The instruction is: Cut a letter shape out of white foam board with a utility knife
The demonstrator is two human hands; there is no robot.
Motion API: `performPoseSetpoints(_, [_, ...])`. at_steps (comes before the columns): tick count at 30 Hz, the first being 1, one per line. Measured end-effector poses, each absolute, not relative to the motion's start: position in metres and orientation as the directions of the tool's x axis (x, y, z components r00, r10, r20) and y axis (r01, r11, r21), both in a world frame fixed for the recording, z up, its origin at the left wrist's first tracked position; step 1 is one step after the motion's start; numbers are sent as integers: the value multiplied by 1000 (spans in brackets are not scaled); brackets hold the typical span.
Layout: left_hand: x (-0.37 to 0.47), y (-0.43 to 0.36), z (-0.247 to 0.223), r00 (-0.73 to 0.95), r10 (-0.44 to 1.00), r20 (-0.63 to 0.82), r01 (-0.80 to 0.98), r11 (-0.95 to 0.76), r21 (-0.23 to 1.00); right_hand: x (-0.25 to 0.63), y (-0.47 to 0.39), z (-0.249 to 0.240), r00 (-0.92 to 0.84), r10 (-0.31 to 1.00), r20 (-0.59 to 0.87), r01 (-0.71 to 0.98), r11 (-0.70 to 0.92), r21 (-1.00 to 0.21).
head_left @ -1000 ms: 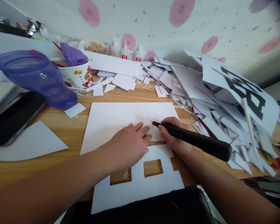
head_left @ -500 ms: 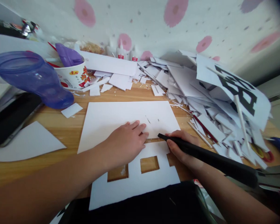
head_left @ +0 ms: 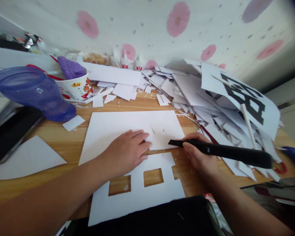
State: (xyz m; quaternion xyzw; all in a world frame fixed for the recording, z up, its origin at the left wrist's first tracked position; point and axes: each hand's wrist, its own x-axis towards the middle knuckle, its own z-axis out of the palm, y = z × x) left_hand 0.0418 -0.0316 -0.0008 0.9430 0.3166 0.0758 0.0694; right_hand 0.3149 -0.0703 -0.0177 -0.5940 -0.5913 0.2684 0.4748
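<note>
A white board (head_left: 113, 131) lies on the wooden table, with a few small dark slits in its surface. Below it is a white section with two square cut-outs (head_left: 137, 203) that reaches over the table's front edge. My left hand (head_left: 126, 152) lies flat on the boards, its fingers spread a little. In my right hand (head_left: 199, 152) is a long black tool (head_left: 226, 151), gripped near its pointed end. The tool's tip touches or hovers just over the upper board's lower right edge; which one I cannot tell.
A heap of white board scraps (head_left: 191, 88) covers the back right. At the left are a purple translucent container (head_left: 36, 91), a black phone-like object (head_left: 14, 132) and a paper bowl (head_left: 75, 87). Small glue bottles (head_left: 139, 64) stand by the wall.
The black tool has swung to a flatter angle, and its tip is slightly further right relative to the board. My left hand stays on the boards. The whole view has shifted a little.
</note>
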Motion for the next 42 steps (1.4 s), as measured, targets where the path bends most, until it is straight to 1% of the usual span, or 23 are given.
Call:
performPoseSetpoints(3, [38,-27,6,728,677,109,659,-735,161,316,-51,-17,251,946,204,317,118,-941])
performPoseSetpoints(7, [38,-26,17,626,778,45,770,-627,118,309,-46,-13,297,951,91,170,42,-985])
performPoseSetpoints(9, [40,-26,20,604,797,14,792,-602,98,306,-53,-10,304,950,74,153,27,-988])
performPoseSetpoints(11, [41,-25,20,582,813,-10,812,-579,75,306,-62,-7,327,941,87,168,33,-985])
performPoseSetpoints(13, [41,-21,17,525,849,-52,851,-523,55,308,-69,-8,365,925,103,184,36,-982])
performPoseSetpoints(16, [38,-9,12,434,889,-147,901,-430,63,311,-76,-11,388,920,63,116,20,-993])
performPoseSetpoints(18, [36,1,13,457,872,-178,890,-448,90,312,-81,-13,372,928,20,25,11,-1000])
performPoseSetpoints(20, [36,11,17,522,831,-190,853,-512,106,313,-90,-12,345,939,-11,-35,2,-999])
performPoseSetpoints(22, [39,18,23,594,775,-213,803,-584,115,317,-104,-9,283,959,-35,-33,-27,-999])
performPoseSetpoints(23, [41,20,26,632,741,-224,773,-621,126,319,-113,-6,222,974,-45,-4,-45,-999])
performPoseSetpoints(25, [47,23,31,710,665,-233,702,-694,161,326,-131,-1,35,998,-58,95,-62,-994])
performPoseSetpoints(27, [56,25,33,766,604,-219,639,-751,166,330,-148,4,-140,987,-79,160,-56,-985])
performPoseSetpoints(28, [61,27,35,780,589,-210,621,-770,148,331,-155,7,-203,974,-95,153,-65,-986])
performPoseSetpoints(31, [75,32,41,786,588,-192,607,-792,62,325,-168,15,-345,929,-133,58,-120,-991])
performPoseSetpoints(33, [80,33,48,783,597,-173,608,-794,12,321,-169,19,-414,903,-119,69,-100,-993])
performPoseSetpoints(35, [80,31,55,781,609,-137,614,-790,-11,321,-166,19,-438,893,-102,106,-61,-992])
performPoseSetpoints(36, [79,27,56,775,621,-114,624,-781,-9,324,-163,17,-410,908,-87,102,-49,-994])
performPoseSetpoints(37, [77,21,57,762,641,-92,644,-765,2,328,-159,13,-333,941,-65,74,-43,-996])
performPoseSetpoints(38, [75,14,56,743,664,-76,667,-744,21,333,-155,9,-203,978,-38,41,-30,-999])
performPoseSetpoints(39, [74,6,54,718,693,-62,696,-717,37,339,-150,3,-22,1000,-7,25,-6,-1000])
performPoseSetpoints(40, [72,-2,51,694,718,-56,720,-692,53,344,-146,-3,159,987,20,38,14,-999])
performPoseSetpoints(41, [72,-11,47,677,734,-60,736,-674,67,348,-142,-8,296,954,48,76,27,-997])
performPoseSetpoints(42, [71,-18,43,666,743,-71,746,-661,84,351,-139,-13,386,919,77,126,30,-992])
